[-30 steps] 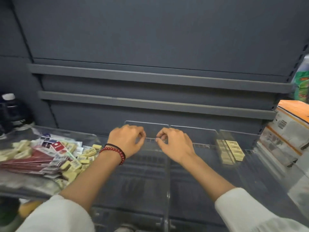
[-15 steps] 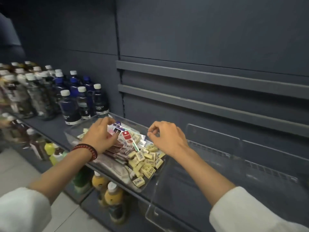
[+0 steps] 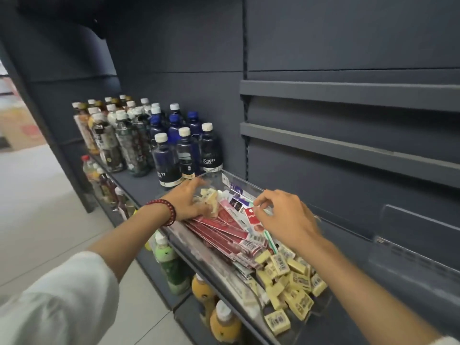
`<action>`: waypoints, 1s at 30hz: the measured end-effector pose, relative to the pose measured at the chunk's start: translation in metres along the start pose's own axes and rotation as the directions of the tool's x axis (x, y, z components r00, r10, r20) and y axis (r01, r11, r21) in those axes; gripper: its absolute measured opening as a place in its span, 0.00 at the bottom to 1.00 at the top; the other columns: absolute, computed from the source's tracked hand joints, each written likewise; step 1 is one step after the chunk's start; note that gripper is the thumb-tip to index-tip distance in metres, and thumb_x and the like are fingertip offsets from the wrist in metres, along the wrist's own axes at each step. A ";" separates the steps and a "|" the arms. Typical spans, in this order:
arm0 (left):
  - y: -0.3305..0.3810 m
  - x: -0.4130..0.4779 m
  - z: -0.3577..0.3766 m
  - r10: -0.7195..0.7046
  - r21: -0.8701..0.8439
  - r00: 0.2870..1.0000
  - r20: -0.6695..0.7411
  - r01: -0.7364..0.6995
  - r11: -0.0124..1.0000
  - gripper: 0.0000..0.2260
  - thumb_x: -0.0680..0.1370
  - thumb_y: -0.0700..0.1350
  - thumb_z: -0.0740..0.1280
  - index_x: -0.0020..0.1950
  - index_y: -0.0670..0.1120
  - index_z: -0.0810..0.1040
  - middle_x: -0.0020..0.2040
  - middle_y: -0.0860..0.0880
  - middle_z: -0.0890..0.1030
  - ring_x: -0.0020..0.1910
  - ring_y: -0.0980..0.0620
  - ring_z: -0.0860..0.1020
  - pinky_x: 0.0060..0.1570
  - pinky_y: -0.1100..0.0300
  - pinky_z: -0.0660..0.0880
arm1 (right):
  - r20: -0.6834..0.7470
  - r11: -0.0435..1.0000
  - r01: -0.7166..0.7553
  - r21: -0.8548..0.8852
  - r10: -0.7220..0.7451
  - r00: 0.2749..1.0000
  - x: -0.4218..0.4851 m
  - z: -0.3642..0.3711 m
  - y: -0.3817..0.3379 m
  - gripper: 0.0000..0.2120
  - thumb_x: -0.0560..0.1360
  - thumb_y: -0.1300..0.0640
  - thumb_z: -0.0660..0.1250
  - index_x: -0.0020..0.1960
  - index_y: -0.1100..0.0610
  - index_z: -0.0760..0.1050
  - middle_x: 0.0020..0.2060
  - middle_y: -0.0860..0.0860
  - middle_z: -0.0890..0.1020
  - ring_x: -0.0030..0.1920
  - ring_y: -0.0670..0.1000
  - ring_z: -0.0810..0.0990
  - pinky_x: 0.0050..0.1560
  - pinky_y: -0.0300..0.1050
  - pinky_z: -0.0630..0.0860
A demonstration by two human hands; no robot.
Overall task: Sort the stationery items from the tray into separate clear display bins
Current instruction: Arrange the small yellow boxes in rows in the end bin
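Note:
A clear tray (image 3: pixel 240 181) on the grey shelf holds long red packets (image 3: pixel 224 235), a heap of small yellow erasers (image 3: pixel 293 280) at its near end, and mixed white and purple packets at the far end. My left hand (image 3: pixel 189 200), with a red bead bracelet, reaches into the far left of the tray, its fingers stretched over a few erasers there. My right hand (image 3: pixel 283 217) hovers over the middle of the tray, and its thumb and forefinger pinch the top of a red-and-white packet (image 3: pixel 254 219). The clear display bins (image 3: pixel 408 247) stand to the right.
Dark and blue bottles (image 3: pixel 174 150) crowd the shelf just left of the tray. Juice bottles (image 3: pixel 171 267) stand on the lower shelf under it. Two bare grey shelf rails run along the back panel above. The floor aisle lies to the left.
My view has swung left from the clear bins to the tray. Both hands left the bin divider and moved into the tray. My right hand now pinches a packet.

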State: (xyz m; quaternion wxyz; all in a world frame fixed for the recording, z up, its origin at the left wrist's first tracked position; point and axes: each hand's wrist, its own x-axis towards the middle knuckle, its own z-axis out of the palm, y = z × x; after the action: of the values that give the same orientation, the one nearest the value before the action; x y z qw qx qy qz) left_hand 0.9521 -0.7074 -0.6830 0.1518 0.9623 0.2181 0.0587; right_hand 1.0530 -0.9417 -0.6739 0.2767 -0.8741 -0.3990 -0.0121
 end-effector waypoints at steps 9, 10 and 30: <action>0.009 0.021 -0.008 -0.040 0.029 0.974 0.224 0.034 0.999 0.45 0.65 0.57 0.77 0.76 0.55 0.56 0.71 0.50 0.68 0.66 0.48 0.71 0.65 0.55 0.69 | -0.090 0.998 0.056 0.026 -0.054 0.994 -0.002 0.012 0.010 0.06 0.78 0.48 0.64 0.53 0.44 0.78 0.48 0.40 0.80 0.50 0.44 0.78 0.50 0.46 0.78; 0.009 0.023 -0.004 -0.041 0.103 0.975 0.218 0.019 0.994 0.45 0.65 0.59 0.76 0.75 0.56 0.56 0.71 0.49 0.69 0.66 0.47 0.72 0.65 0.55 0.69 | -0.094 0.998 0.058 0.024 -0.056 0.994 -0.003 0.012 0.011 0.06 0.78 0.48 0.64 0.53 0.44 0.78 0.48 0.40 0.79 0.50 0.44 0.78 0.49 0.46 0.78; 0.011 0.025 0.015 -0.099 0.388 0.968 0.231 0.001 0.922 0.34 0.70 0.68 0.62 0.72 0.58 0.57 0.72 0.47 0.64 0.71 0.43 0.61 0.70 0.48 0.59 | -0.026 0.997 0.073 -0.034 -0.074 0.997 -0.014 0.009 0.019 0.05 0.78 0.49 0.63 0.52 0.41 0.76 0.50 0.37 0.76 0.46 0.41 0.77 0.41 0.41 0.77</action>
State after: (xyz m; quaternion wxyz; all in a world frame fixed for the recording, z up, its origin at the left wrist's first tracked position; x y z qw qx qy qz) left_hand 0.9819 -0.7094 -0.6927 -0.0129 0.9671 0.2296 -0.1089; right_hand 1.0550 -0.9569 -0.6937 0.2668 -0.8632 -0.4267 -0.0406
